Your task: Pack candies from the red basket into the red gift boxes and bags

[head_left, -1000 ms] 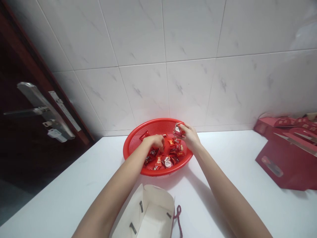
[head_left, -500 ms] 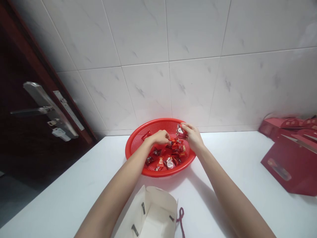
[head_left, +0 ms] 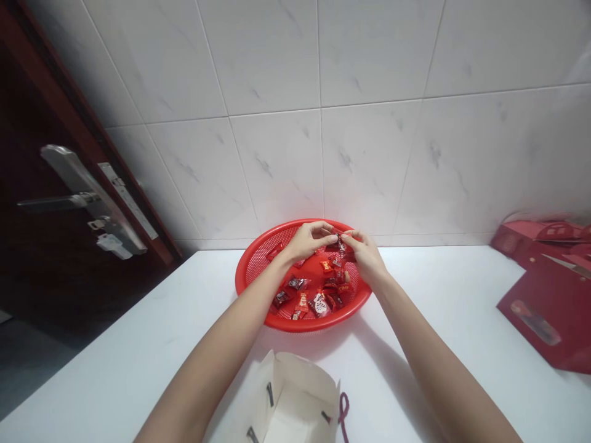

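Observation:
A red plastic basket (head_left: 252,247) with perforated sides holds several wrapped candies (head_left: 320,304) in red and dark wrappers. Above its far right part, my left hand (head_left: 310,241) and my right hand (head_left: 362,251) meet fingertip to fingertip. My right hand is closed on dark-red wrapped candy (head_left: 340,247). The thumb and fingers of my left hand pinch at the same spot; part of the candy is hidden behind the fingers. In front of the basket, between my forearms, stands an open box (head_left: 295,400) with a pale inside and a dark red cord (head_left: 343,409) beside it.
Dark red folded boxes (head_left: 549,301) stand at the right end of the white table (head_left: 152,344). A tiled wall (head_left: 277,166) rises behind the basket. On the left is a dark door with a metal handle (head_left: 60,203) and keys.
My left hand has lifted from the candies in the basket and moved right, up to my right hand. My right hand stays near the rim with its candy.

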Demonstrator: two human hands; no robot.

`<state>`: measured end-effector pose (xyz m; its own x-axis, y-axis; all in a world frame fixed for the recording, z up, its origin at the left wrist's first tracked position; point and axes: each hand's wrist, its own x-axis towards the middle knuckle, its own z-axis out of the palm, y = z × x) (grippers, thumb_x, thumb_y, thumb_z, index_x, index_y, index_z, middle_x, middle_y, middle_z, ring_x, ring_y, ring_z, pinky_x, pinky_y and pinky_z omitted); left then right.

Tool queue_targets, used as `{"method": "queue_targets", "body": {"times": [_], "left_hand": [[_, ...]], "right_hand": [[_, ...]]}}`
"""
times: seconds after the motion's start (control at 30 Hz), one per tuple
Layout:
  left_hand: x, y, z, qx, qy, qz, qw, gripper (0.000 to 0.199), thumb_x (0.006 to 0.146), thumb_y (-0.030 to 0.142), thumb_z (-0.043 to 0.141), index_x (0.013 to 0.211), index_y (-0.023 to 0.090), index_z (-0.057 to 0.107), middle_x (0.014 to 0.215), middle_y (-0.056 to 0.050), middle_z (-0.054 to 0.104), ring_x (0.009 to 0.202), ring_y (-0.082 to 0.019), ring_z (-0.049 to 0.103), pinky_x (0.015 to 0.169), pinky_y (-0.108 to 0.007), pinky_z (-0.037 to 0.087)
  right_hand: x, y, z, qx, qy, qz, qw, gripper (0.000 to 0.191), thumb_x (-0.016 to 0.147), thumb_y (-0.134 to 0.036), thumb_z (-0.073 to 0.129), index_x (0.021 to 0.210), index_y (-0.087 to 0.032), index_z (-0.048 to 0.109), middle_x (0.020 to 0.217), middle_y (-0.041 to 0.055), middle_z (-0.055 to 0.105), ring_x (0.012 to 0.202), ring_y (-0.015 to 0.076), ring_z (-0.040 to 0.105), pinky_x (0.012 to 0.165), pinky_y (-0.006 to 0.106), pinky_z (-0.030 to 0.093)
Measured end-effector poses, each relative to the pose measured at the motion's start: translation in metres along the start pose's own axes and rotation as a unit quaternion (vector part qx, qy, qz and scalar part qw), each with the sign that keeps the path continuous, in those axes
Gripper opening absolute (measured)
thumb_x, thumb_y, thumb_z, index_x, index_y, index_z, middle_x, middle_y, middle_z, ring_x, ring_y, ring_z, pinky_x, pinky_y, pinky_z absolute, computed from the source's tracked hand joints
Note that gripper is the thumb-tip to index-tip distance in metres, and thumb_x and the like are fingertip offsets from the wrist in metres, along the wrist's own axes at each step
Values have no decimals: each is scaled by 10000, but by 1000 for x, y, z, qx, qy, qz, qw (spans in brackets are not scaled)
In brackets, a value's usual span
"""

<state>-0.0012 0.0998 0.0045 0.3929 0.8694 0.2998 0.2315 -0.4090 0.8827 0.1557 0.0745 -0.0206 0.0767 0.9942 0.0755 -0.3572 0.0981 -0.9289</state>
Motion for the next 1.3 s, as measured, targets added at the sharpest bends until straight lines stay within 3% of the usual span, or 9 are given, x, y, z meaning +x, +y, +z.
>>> {"method": "queue_targets", "body": {"times": [0.27, 0.37, 0.5, 0.6, 0.7, 0.8, 0.9, 1.13, 1.3], "left_hand": [[4, 5, 3, -42, -23, -117, 992, 129, 752, 220, 506, 798, 148, 603, 857, -38, 672, 796, -154, 644, 762, -291, 527], [0, -2, 7, 89, -148, -141, 975, 106, 693, 182, 550, 711, 157, 652, 758, -21, 684, 781, -174, 656, 762, -282, 518], [-10, -8, 26, 237, -352, -107, 899, 314, 536, 78, 718, 804, 231, 772, 843, 27, 753, 817, -197, 663, 735, -260, 489], [-14, -9, 41, 291, -405, -109, 860, 364, 490, 17, 731, 753, 262, 784, 769, 41, 744, 731, -197, 649, 690, -265, 475], [-12, -8, 44, 320, -376, -98, 864, 233, 589, 67, 731, 729, 249, 773, 754, 23, 736, 715, -191, 644, 692, -264, 464], [-7, -8, 32, 323, -313, -93, 888, 72, 753, 189, 683, 742, 210, 751, 752, 0, 725, 705, -178, 632, 675, -256, 446], [-3, -6, 14, 323, -244, -96, 909, 171, 835, 261, 601, 732, 183, 713, 715, -4, 690, 658, -163, 585, 632, -254, 408], [-2, -9, -6, 263, -182, -150, 935, 219, 782, 295, 542, 690, 189, 710, 737, 4, 690, 711, -165, 580, 673, -255, 411], [-3, -12, -11, 329, -128, -220, 910, 249, 776, 316, 546, 728, 176, 746, 718, -17, 701, 670, -178, 603, 623, -262, 420]], "right_hand": [[2, -2, -2, 9, 79, -36, 996, 268, 585, -296, 750, 770, -195, 585, 632, -40, 606, 528, 104, 515, 454, 226, 396], [4, -1, -3, 15, 80, -44, 996, 284, 589, -310, 760, 782, -204, 580, 627, -50, 599, 499, 98, 497, 434, 224, 386], [5, 1, -5, 5, 74, -47, 996, 288, 602, -323, 754, 800, -204, 582, 614, -60, 586, 469, 89, 476, 422, 225, 393], [5, 3, -6, -7, 64, -50, 997, 285, 609, -338, 747, 797, -207, 579, 625, -61, 579, 473, 87, 478, 419, 225, 396], [6, 3, -6, -11, 60, -46, 997, 291, 610, -352, 745, 802, -211, 579, 623, -66, 566, 476, 87, 472, 422, 227, 398], [5, 3, -5, -12, 58, -48, 997, 299, 607, -355, 745, 808, -210, 578, 620, -66, 557, 484, 88, 463, 432, 228, 394], [4, 1, -4, -10, 60, -43, 997, 291, 607, -347, 736, 801, -211, 565, 613, -66, 556, 482, 93, 463, 438, 232, 396], [3, -1, -1, -1, 62, -37, 997, 269, 597, -328, 702, 798, -214, 565, 581, -71, 542, 488, 95, 465, 418, 216, 392], [1, -2, 0, -5, 49, -39, 998, 283, 606, -345, 694, 821, -215, 565, 602, -71, 551, 482, 95, 490, 416, 223, 409]]}}
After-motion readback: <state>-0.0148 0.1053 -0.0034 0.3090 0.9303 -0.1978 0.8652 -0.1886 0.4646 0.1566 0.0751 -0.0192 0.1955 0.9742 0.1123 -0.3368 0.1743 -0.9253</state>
